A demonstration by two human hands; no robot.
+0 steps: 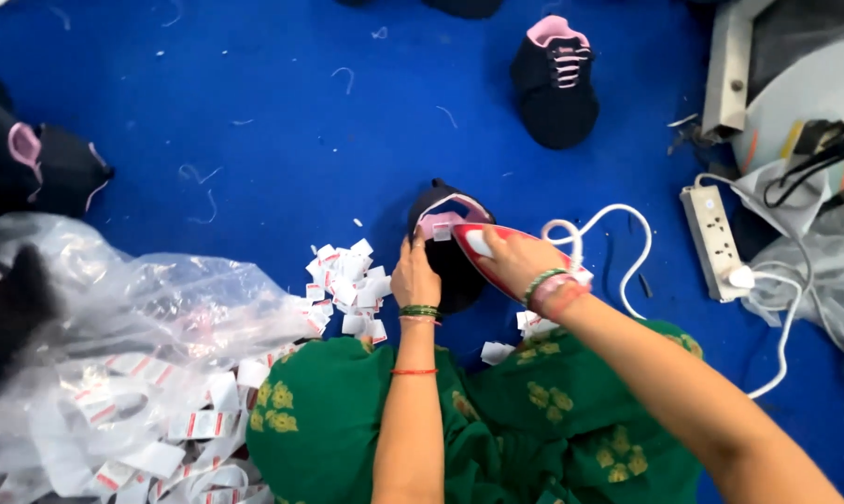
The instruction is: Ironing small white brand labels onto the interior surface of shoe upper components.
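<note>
Pointed red iron [483, 250] on soft black shoe upper [445, 252]

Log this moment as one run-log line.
left hand: holds black shoe upper | right hand: presses iron on its pink lining | near: label pile, power strip | surface: blue floor

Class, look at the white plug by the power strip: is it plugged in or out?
Plugged in: the white plug sits in the power strip, its cord trailing away.
</note>
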